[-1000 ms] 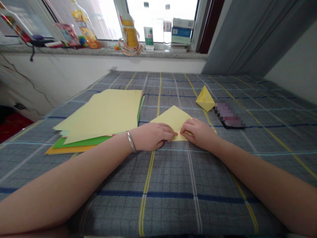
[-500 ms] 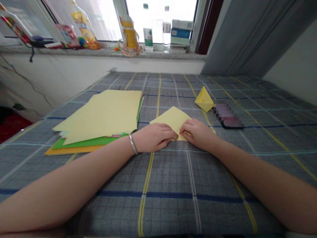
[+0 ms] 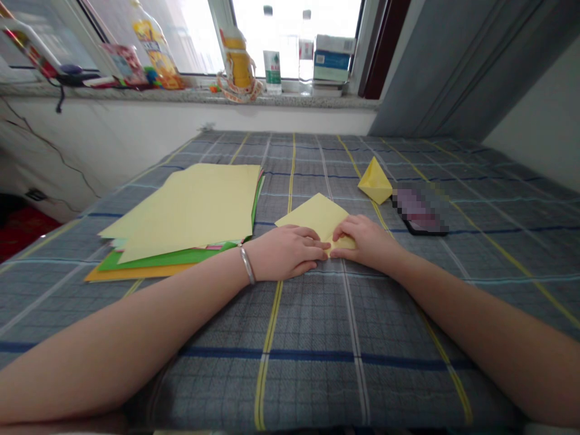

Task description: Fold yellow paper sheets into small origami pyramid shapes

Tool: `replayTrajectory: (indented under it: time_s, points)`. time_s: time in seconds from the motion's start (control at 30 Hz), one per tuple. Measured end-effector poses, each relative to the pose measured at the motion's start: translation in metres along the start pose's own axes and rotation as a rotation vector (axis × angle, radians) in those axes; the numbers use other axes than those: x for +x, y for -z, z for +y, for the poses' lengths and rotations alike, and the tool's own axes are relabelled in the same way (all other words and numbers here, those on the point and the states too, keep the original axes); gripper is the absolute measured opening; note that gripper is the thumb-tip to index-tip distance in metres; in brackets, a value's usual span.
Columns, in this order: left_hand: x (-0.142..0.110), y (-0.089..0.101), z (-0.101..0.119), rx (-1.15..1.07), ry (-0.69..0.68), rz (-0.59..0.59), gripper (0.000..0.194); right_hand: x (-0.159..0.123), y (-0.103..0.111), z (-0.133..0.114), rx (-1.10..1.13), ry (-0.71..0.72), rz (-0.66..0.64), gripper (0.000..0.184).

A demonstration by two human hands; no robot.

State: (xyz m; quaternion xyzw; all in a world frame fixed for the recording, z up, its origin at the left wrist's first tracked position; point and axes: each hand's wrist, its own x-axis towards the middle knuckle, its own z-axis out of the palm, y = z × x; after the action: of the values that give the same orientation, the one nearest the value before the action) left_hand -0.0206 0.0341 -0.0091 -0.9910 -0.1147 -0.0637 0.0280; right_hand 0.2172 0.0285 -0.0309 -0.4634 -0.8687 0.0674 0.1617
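Daylight pours through the window (image 3: 194, 36), blown out to white, and half washes out the bottles (image 3: 272, 48) against it. Below the window, the plaid cloth (image 3: 312, 374) lies in soft, even light with faint shadows; its lines bow toward the edges, and a mosaic patch (image 3: 420, 208) is deliberately blurred.

Both bare forearms, the left forearm (image 3: 136, 329) and right forearm (image 3: 471, 320), reach inward from the lower corners. The left hand (image 3: 285, 252) and right hand (image 3: 365, 240) rest palms down, fingers lightly curled, their fingertips just beside each other.
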Motion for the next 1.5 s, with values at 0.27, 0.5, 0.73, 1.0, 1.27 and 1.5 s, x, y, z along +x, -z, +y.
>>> replayTrajectory:
  time_s: [0.27,0.5,0.73,1.0,1.27,1.5]
  points:
    - [0.001,0.001,0.002,0.011,0.002,0.002,0.025,0.003,0.005,0.0,-0.039,-0.062,-0.039,0.034]
    - [0.002,0.004,-0.001,-0.027,0.0,-0.007,0.022,0.003,0.019,-0.004,-0.112,-0.175,-0.162,0.035]
    - [0.0,0.007,-0.006,-0.078,0.009,-0.012,0.023,-0.001,0.033,0.004,-0.142,-0.343,-0.305,0.038]
    - [-0.002,0.013,-0.006,-0.088,0.01,-0.006,0.021,-0.009,0.046,0.019,-0.153,-0.488,-0.42,0.038]
    - [-0.005,0.012,-0.009,-0.109,0.008,-0.004,0.023,-0.017,0.052,0.037,-0.109,-0.503,-0.439,0.033]
    - [-0.004,0.009,-0.012,-0.189,0.007,0.043,0.021,-0.019,0.057,0.047,-0.018,-0.441,-0.473,0.028]
